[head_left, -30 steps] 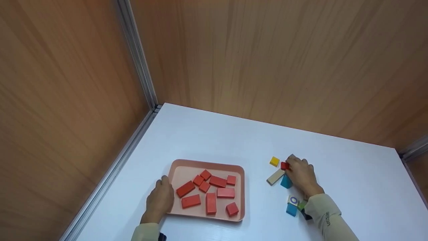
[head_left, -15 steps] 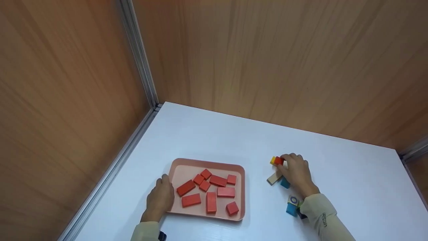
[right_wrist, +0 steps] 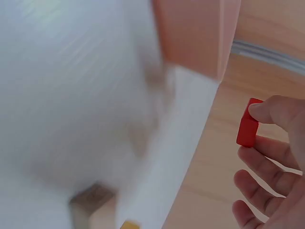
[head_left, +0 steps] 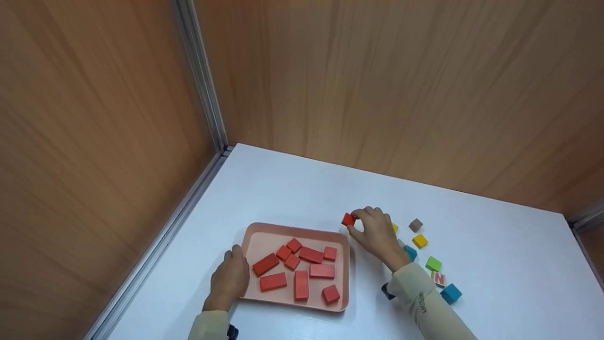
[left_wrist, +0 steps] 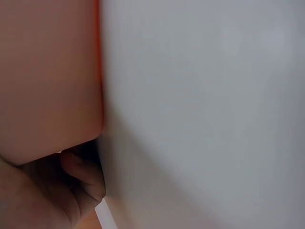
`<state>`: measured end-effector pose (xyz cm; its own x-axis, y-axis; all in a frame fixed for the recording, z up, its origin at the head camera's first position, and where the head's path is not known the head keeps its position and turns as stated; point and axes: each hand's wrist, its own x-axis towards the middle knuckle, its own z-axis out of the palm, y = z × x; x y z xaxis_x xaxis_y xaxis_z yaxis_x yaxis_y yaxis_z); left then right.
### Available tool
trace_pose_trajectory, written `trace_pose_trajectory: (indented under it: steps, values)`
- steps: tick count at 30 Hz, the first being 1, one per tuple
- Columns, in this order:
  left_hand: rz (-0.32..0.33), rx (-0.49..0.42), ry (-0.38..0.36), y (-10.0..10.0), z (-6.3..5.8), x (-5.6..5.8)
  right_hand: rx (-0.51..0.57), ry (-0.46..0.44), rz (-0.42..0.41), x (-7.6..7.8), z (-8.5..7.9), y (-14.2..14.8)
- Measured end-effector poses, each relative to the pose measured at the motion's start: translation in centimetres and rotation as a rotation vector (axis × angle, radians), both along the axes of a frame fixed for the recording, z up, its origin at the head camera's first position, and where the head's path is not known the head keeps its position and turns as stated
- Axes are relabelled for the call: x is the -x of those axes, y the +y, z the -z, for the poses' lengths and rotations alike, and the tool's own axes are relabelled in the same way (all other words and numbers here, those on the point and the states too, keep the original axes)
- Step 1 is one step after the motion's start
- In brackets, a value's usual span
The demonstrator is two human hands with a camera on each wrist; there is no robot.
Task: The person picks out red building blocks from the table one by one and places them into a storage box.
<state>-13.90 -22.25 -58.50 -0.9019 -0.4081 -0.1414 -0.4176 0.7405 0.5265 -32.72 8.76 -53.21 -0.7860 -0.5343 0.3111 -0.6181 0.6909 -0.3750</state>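
Observation:
My right hand pinches a small red block between thumb and fingertips, above the tray's far right corner. In the right wrist view the red block sits between thumb and index finger, the other fingers loosely bent. My left hand grips the left side of a pink tray. The left wrist view has curled fingers at the lower edge of the tray; part of that grip is hidden. Several red blocks, square and oblong, lie spread inside the tray.
Right of the tray, partly behind my right arm, lie loose blocks: a brown one, a yellow one, a green one, a lettered one and a blue one. Wooden panels enclose the white table.
My right hand has picked up the red block from among the loose blocks and carried it left to the tray's corner. My left hand stays on the tray.

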Motion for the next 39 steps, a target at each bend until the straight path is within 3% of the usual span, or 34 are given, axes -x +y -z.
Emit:
trace_pose_trajectory:
  steps: [9,13,32,39]
  values:
    - [0.008,0.016,0.041,-0.1,0.4,0.0,0.026,0.105,-0.160,-2.2,-0.7,-6.4]
    - [0.001,0.007,0.049,0.5,0.5,0.2,0.005,0.100,-0.217,-2.9,-0.5,-8.2]
    - [0.000,-0.004,0.032,1.6,0.2,0.5,-0.040,0.011,-0.336,-5.1,0.4,-13.3]
    - [0.015,0.038,0.084,1.7,0.3,0.3,-0.093,-0.001,-0.340,-5.4,1.0,-14.6]
